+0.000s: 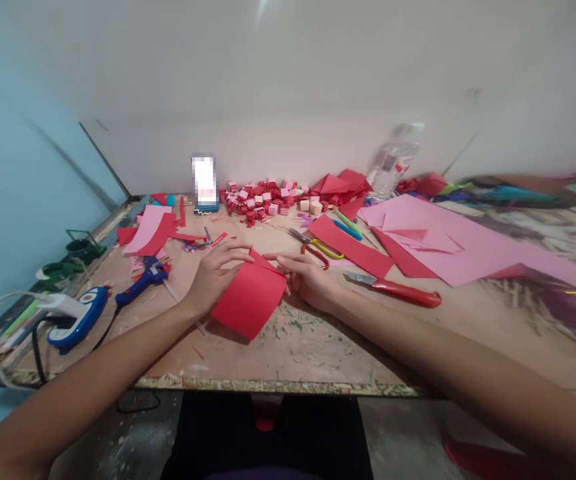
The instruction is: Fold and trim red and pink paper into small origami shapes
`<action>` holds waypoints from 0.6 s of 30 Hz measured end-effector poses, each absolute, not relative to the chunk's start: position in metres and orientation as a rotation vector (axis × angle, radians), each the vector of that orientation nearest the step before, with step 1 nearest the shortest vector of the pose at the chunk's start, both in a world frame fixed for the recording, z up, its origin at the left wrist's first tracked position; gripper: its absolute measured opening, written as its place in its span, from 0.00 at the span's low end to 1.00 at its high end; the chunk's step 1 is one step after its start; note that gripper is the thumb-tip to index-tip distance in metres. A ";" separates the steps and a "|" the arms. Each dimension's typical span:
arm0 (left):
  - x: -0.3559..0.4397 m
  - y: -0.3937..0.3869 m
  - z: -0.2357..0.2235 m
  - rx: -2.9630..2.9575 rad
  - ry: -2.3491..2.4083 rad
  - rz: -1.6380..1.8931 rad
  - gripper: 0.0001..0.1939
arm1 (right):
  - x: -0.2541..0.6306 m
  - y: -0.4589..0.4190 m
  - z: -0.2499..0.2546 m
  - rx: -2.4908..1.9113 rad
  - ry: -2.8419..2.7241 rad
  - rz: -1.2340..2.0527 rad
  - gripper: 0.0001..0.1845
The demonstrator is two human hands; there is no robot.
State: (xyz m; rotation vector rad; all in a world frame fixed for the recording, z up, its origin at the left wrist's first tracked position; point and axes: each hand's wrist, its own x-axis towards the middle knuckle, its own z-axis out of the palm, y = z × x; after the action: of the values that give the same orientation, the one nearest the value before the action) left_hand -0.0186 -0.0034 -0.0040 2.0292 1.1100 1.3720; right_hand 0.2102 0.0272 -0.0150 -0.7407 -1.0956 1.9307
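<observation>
A sheet of red paper [251,300] is held up over the table between my two hands, its far edge bent or folded over. My left hand [218,273] grips its left side, fingers along the upper edge. On the opposite side, my right hand [308,275] pinches the right corner of the same sheet. Just beyond my right hand lie scissors [321,248] with yellow and red handles. A red-handled knife [398,290] rests to the right of that hand. Behind the sheet sits a heap of small red and pink paper cubes [263,199].
At left are a blue glue gun [143,280], a blue power strip [79,320] with cords, and green cups [81,250]. A lit phone [205,180] stands at the back. Pink sheets [448,240], red strips [351,243] and a plastic bottle [395,160] occupy the right.
</observation>
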 end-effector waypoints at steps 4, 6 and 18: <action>-0.017 0.000 -0.009 1.724 1.252 1.437 0.08 | 0.208 0.028 -0.020 -0.702 -1.105 1.899 0.13; -0.016 0.003 -0.012 1.585 1.254 1.459 0.09 | 0.207 0.027 -0.021 -0.714 -1.123 1.847 0.13; -0.005 -0.001 -0.013 1.385 1.071 1.272 0.14 | 0.205 0.024 -0.022 -0.785 -1.306 1.740 0.16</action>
State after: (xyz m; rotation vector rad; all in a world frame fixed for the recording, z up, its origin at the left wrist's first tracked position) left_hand -0.0048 -0.0005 -0.0132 1.3852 1.0706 1.2720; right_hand 0.2048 0.0236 -0.0224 -0.7849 -1.3058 1.7397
